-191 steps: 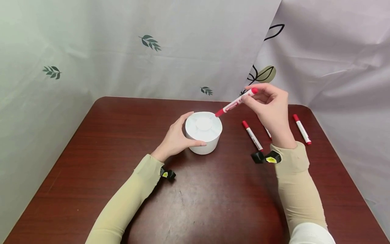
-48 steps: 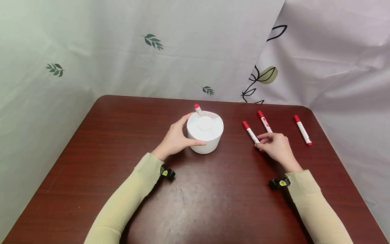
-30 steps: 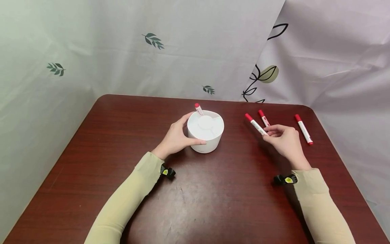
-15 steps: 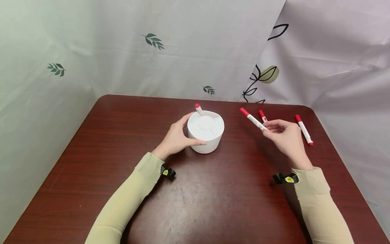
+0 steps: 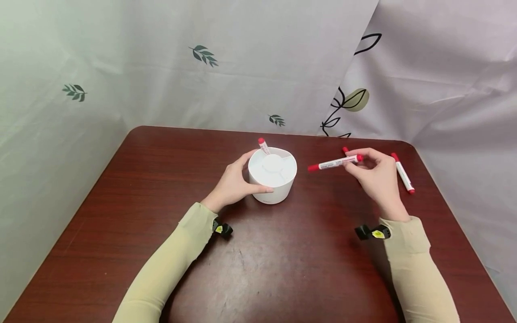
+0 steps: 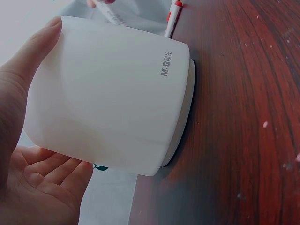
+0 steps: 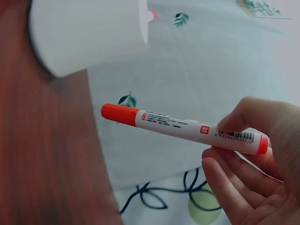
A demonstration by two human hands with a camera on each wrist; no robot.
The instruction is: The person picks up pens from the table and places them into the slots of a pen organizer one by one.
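Observation:
My left hand (image 5: 232,186) grips a round white pen holder (image 5: 278,194) on the table, thumb across its front and fingers behind. Inside, the holder is split by dividers around a raised round centre. One red-capped marker (image 5: 263,144) leans in its rear compartment. To the right, my right hand (image 5: 377,177) pinches a white whiteboard marker (image 5: 331,163) near its tail end, above the table. Its red cap points left at the holder. In the right wrist view, thumb and fingers press the marker's barrel (image 7: 178,129) beside the barcode.
Behind the right hand lies another red marker (image 5: 345,150), mostly hidden by it. Farther right, a third loose marker (image 5: 403,174) lies near the right edge of the dark red wooden table (image 5: 282,260). Pale leaf-print curtains (image 5: 161,67) hang behind the table.
The marker held at the rim earlier now stands in the holder. My right hand has picked another marker off the table, lifted it and turned it nearly level. The left hand keeps its grip.

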